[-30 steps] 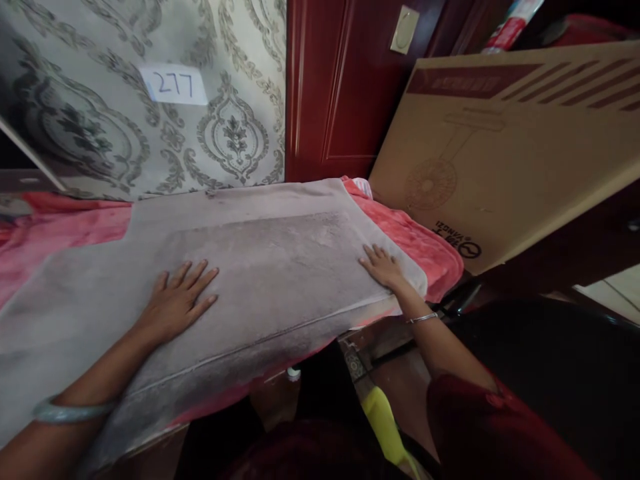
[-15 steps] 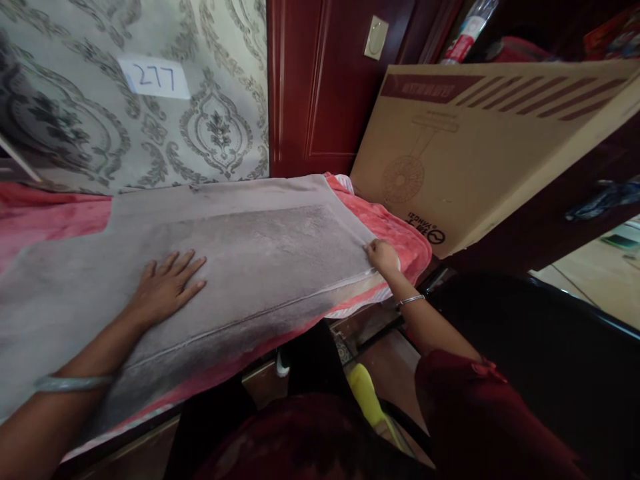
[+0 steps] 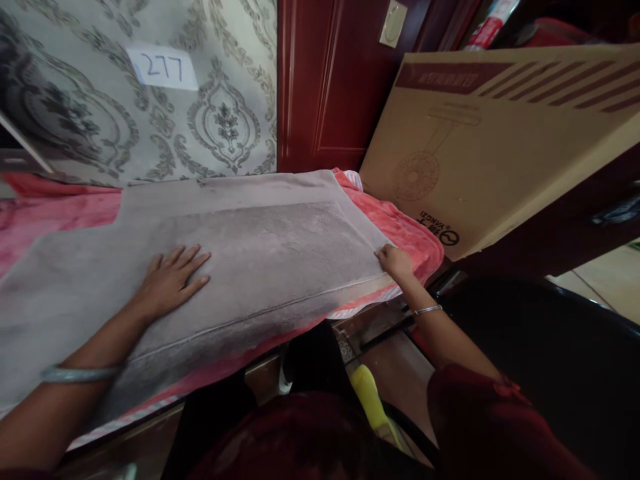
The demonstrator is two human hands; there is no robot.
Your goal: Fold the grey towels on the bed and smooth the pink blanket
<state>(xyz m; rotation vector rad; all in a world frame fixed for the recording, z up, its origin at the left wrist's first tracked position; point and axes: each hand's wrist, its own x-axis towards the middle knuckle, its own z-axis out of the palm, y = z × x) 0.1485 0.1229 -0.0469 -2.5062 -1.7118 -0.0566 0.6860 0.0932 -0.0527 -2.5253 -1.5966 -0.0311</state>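
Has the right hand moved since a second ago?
Yes: rightward, judged against the cardboard box; the right hand now sits nearer its printed logo, fingers curled at the edge of the grey cloth.

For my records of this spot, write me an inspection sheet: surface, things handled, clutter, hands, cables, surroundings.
Surface: red-pink cloth underneath, showing past the gray cloth at both ends and along the near edge.
Things handled: gray cloth, spread out, with a long ridge or seam across its near part.
Clutter: cardboard box beyond the right end; red-labelled bottle behind it; yellow item below, kind unclear.
Hands: left hand spread flat on the gray cloth; right hand with fingers closed at its right edge.
Cables: nothing seen.
Surroundings: patterned wall with a paper marked 277; dark red panel beside it.
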